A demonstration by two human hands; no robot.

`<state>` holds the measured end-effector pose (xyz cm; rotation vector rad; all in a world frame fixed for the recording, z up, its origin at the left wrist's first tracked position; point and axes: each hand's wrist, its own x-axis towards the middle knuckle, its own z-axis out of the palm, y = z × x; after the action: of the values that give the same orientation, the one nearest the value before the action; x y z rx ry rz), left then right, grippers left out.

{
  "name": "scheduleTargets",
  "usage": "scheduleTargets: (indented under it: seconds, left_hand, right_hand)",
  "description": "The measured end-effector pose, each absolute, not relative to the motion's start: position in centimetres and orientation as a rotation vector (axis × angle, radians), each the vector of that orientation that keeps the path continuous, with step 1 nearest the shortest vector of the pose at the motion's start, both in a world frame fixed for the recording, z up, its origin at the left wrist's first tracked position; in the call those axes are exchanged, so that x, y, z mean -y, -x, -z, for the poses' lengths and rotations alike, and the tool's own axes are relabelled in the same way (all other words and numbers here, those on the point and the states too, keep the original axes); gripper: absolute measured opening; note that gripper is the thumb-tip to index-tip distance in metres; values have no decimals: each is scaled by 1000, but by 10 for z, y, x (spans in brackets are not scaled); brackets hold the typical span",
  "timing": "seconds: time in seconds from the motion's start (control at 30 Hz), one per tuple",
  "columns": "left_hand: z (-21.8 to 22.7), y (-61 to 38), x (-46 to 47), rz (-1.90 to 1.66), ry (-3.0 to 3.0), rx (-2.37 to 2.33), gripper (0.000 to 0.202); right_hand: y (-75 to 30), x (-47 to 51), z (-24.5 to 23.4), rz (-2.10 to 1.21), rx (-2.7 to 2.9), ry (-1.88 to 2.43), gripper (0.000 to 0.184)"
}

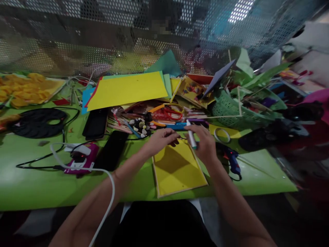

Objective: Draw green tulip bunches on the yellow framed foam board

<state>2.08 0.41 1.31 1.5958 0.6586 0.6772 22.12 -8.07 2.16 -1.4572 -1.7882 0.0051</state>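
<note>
My right hand is closed around a white marker with a green end pointing down. The marker is held tilted above the upper right part of a yellow board with a pale edging. That board lies near the table's front edge, and the shadow of my hands falls on it. Over its upper left corner hovers my left hand, its fingers loosely bent and apart, with no object visible in it.
Behind the board are colored sticks, pebbles and stacked yellow paper. A green basket, tape roll and blue glue gun are at right. A phone, pink power strip and white cable are at left.
</note>
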Motion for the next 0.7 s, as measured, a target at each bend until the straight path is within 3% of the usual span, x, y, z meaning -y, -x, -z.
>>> scheduleTargets:
  seconds: [0.17, 0.3, 0.43, 0.57, 0.7]
  left_hand:
    - [-16, 4, 3, -686, -1927, -848, 21]
    - [-12, 17, 60, -516, -2159, -702, 6]
    - [-7, 29, 92, -365, -2596, -453, 21]
    - [-4, 40, 83, -479, -2654, -703, 18]
    - [0, 38, 86, -431, -2681, -585, 16]
  right_hand:
    - [-236, 90, -13, -347, 1241, 1226, 16]
    - [-243, 88, -10, -514, 1062, 1046, 19]
    - [-245, 81, -11, -487, 1019, 972, 22]
    - [-247, 78, -9, -444, 1029, 990, 27]
    - [-247, 78, -8, -432, 1064, 1021, 28]
